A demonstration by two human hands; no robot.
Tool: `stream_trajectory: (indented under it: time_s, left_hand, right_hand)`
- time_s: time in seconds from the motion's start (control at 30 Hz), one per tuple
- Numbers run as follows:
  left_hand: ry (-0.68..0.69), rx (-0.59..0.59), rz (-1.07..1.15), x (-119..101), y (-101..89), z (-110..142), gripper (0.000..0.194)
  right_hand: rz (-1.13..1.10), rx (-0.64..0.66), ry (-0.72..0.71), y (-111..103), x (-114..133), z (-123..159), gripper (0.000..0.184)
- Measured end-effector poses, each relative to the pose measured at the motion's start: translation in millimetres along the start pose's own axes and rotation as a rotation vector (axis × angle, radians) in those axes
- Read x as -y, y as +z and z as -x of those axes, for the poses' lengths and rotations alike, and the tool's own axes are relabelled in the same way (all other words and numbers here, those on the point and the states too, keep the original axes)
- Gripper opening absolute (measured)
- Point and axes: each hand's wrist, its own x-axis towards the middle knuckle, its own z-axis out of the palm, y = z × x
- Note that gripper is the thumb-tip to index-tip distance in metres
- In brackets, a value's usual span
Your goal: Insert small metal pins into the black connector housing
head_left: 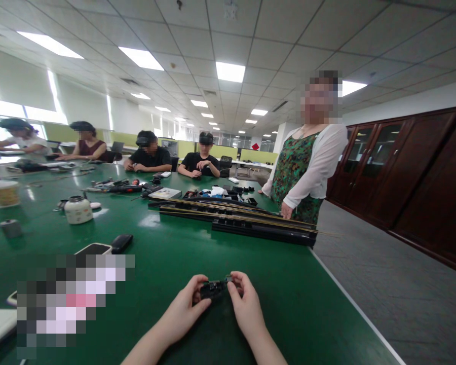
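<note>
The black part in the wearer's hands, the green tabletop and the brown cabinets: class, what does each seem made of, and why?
Black part: probably moulded plastic, from its dark, angular body; too small to judge gloss.
Green tabletop: a smooth, glossy coating or laminate, showing pale light reflections.
Cabinets: likely varnished wood or veneer, reddish with a sheen; door panes probably glass.

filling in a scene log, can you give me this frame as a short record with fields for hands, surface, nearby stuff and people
left hand: holds a small black part between thumb and fingers
right hand: pinches a small piece at the black part's right end; whether they are joined, cannot tell
surface: green table
beyond the hands: long black strips
far left: white jar, grey cylinder
people: one standing person at right, several seated across the table
</note>
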Motion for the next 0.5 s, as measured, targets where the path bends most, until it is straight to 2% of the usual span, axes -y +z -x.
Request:
stream_trajectory:
  time_s: [0.23,0.5]
  left_hand:
    - [0.0,0.004,-0.01,-3.7,-1.4,1.3,0.036]
    - [0.017,0.054,0.095,-4.0,-2.8,1.4,0.037]
  right_hand:
    - [0.004,-0.062,0.038,-2.0,-5.2,-2.1,0.035]
    - [0.06,-0.131,0.041,-4.8,-3.4,-2.6,0.036]
